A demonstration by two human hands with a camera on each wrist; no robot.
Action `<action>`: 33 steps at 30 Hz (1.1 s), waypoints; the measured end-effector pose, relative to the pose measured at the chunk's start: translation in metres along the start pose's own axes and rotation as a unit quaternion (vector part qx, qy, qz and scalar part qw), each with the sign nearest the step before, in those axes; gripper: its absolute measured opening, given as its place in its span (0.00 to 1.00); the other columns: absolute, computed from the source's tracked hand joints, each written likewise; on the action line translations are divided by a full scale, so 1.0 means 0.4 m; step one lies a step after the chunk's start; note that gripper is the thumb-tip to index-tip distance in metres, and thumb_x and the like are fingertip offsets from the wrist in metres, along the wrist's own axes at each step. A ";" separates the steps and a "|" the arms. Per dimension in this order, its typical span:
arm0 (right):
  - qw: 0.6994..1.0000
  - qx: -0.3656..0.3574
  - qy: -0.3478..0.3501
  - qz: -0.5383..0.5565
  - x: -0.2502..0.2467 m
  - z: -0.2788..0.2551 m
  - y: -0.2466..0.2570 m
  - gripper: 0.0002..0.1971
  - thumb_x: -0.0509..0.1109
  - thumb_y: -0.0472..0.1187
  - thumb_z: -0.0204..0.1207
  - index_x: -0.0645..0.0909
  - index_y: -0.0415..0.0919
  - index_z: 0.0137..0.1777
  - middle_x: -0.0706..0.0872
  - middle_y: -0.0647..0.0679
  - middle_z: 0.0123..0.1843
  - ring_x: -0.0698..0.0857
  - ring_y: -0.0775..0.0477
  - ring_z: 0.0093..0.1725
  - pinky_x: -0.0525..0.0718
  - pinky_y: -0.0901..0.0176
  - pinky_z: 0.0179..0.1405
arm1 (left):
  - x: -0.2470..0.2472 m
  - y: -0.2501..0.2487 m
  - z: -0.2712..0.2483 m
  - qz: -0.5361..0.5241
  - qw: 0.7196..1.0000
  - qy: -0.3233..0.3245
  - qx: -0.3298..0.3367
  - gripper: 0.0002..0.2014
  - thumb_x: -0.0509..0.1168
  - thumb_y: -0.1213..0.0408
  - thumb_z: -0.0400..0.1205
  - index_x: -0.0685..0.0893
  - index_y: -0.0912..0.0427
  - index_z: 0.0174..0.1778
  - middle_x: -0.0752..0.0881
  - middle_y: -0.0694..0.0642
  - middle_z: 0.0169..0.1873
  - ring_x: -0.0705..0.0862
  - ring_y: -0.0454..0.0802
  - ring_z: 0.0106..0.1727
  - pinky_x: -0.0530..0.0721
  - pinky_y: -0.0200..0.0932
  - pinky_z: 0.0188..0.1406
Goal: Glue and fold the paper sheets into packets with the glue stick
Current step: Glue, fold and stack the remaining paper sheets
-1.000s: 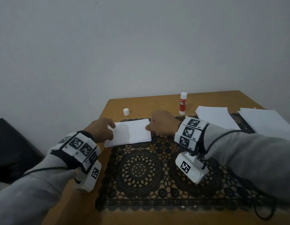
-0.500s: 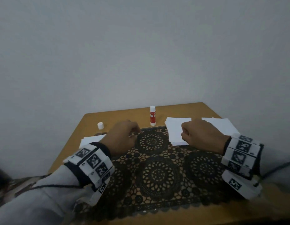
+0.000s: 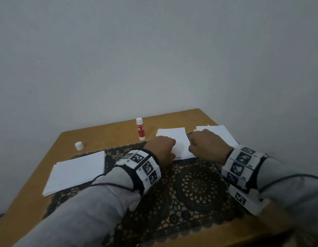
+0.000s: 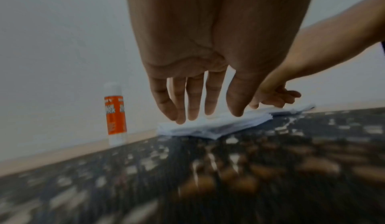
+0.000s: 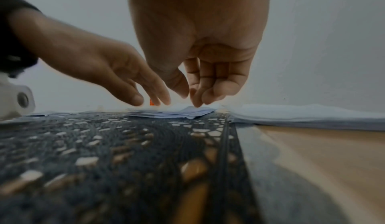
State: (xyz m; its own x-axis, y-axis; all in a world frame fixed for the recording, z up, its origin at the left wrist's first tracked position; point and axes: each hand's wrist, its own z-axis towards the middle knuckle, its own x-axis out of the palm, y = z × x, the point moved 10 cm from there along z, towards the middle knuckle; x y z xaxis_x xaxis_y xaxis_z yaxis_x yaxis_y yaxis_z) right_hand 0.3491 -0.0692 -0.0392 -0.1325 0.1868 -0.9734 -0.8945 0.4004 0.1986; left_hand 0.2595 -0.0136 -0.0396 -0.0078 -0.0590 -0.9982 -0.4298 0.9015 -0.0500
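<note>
wooden table (image 3: 119,129), dark lace mat (image 3: 199,189) across it. glue stick (image 3: 140,128) upright at the back, white cap (image 3: 78,145) apart to its left. folded paper (image 3: 78,171) lying left. left hand (image 3: 161,148) and right hand (image 3: 206,146) on small paper stack (image 3: 174,136); larger paper pile (image 3: 220,134) behind.

Grey sleeves, tagged wristbands

Both arms wear soft grey fabric sleeves (image 3: 94,207); each wrist carries a white block band printed with black square markers (image 3: 145,166), over a black strap, thin black cable trailing back along the sleeve.
</note>
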 end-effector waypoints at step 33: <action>1.000 0.003 -0.010 0.024 -0.012 0.003 -0.019 0.11 0.61 0.33 0.78 0.83 0.37 0.37 0.86 0.43 0.38 0.84 0.42 0.40 0.81 0.53 0.35 | -0.037 0.036 0.012 -0.060 0.991 -0.112 -0.049 0.07 0.63 0.70 0.79 0.88 0.60 0.43 0.83 0.54 0.44 0.80 0.51 0.50 0.81 0.43 0.48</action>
State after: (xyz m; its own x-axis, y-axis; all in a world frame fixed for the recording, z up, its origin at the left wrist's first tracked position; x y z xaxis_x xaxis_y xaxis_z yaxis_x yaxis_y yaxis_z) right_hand 0.3570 -0.0721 -0.0357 -0.1667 0.2239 -0.9603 -0.8844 0.3967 0.2460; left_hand 0.2578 0.0024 -0.0256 0.2448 -0.0562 -0.9679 -0.5020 0.8467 -0.1762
